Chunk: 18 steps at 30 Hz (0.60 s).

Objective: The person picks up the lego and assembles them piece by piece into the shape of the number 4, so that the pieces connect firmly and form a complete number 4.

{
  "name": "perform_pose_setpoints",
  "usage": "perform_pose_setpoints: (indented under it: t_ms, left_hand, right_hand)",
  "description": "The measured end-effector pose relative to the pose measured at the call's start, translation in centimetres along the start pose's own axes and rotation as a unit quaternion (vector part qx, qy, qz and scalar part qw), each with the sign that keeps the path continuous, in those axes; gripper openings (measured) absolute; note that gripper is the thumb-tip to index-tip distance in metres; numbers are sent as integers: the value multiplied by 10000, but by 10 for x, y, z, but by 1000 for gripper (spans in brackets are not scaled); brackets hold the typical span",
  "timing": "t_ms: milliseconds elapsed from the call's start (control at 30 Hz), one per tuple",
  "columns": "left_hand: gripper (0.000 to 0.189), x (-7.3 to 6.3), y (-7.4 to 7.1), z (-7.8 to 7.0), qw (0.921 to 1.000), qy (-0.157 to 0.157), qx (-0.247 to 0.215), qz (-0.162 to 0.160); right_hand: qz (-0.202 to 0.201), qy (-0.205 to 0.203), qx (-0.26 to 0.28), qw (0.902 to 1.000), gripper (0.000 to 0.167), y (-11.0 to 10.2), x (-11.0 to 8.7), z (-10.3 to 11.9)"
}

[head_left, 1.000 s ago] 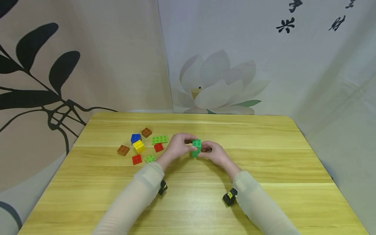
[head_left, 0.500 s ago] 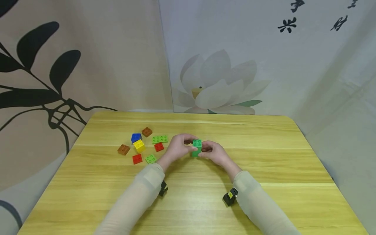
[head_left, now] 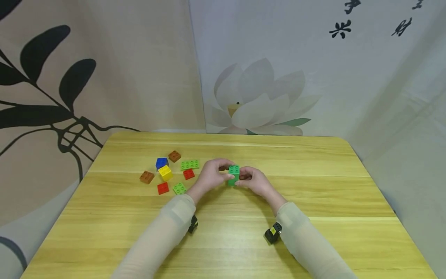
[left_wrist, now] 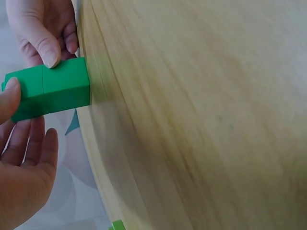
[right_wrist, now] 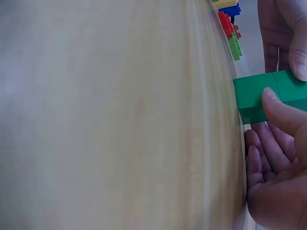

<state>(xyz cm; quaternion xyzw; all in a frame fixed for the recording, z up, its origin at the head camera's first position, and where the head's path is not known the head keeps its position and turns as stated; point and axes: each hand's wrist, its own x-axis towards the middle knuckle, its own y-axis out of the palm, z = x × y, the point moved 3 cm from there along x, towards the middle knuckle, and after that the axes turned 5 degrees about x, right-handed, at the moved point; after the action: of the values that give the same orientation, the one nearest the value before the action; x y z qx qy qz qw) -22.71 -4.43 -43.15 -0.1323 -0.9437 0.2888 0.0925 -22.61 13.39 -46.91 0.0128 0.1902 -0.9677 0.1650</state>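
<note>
Two green toy building bricks are stacked one on the other near the middle of the table, studs up. My left hand [head_left: 211,173] pinches the upper green brick [head_left: 234,169] between thumb and fingers. The right hand [head_left: 257,182] grips the lower green brick [head_left: 231,182] from the other side. In the left wrist view a thin seam shows between the upper brick [left_wrist: 29,88] and the lower brick [left_wrist: 67,84], whose sides line up. The right wrist view shows the right thumb across the lower brick [right_wrist: 252,93], its base touching or close to the wooden table [right_wrist: 120,115].
Left of the hands lie loose bricks: a blue brick [head_left: 162,163], a yellow brick [head_left: 165,173], brown bricks [head_left: 174,156] [head_left: 147,177], red bricks [head_left: 189,174] [head_left: 163,188], and light green bricks [head_left: 189,165] [head_left: 179,188]. A printed cloth [head_left: 261,89] hangs behind the table.
Both hands keep their hold on the stacked green bricks, with hardly any movement. The whole view has shifted very slightly; the loose bricks lie as before.
</note>
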Motion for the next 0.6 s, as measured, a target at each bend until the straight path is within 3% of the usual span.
perform_pose_setpoints:
  t_ms: [600]
  left_hand:
    - [41, -1, -2, 2, 9995, 113, -234, 153]
  right_hand:
    - [60, 38, -7, 10000, 36, 0, 0, 1]
